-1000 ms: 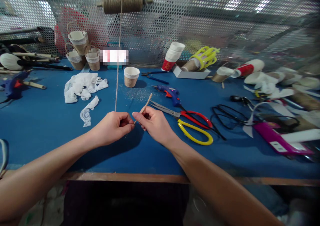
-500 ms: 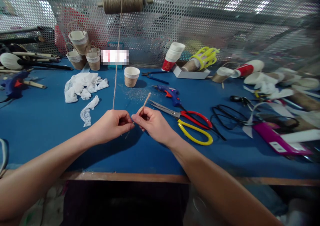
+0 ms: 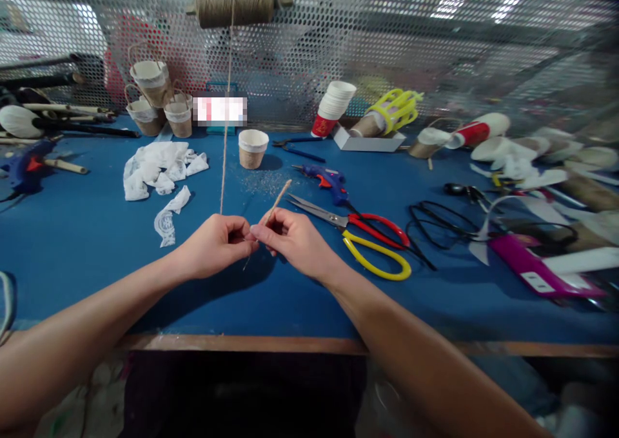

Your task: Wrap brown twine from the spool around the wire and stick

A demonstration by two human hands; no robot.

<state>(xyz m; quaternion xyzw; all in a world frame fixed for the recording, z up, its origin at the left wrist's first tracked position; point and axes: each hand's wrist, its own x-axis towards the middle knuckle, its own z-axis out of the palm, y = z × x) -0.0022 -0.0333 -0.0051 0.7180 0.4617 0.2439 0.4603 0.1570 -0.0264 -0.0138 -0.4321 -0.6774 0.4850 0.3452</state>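
A strand of twine (image 3: 225, 154) runs down from the twine spool (image 3: 235, 6) on the mesh to my left hand (image 3: 225, 244), whose fingers are pinched on it. My right hand (image 3: 290, 238) touches the left at the fingertips and is closed on a short twisted length of twine (image 3: 278, 200) that sticks up past its fingers. A thin loose end hangs under the fingers; how the strands join between them is hidden. Right of my right hand lie scissors (image 3: 338, 220) with one red and one yellow handle. Beyond both hands stands a small twine-wrapped cup (image 3: 252, 157) with a lace rim.
White lace pieces (image 3: 159, 167) lie to the left. A blue glue gun (image 3: 329, 181) and pliers (image 3: 297, 149) sit behind the scissors. Twine baskets (image 3: 151, 83) and stacked paper cups (image 3: 333, 109) stand at the back. Black cable (image 3: 435, 225) and a purple box (image 3: 536, 267) lie right.
My fingertips have shifted slightly left and closer together, with both hands still pinching the twine. The view has moved a little; the things on the table stay put.
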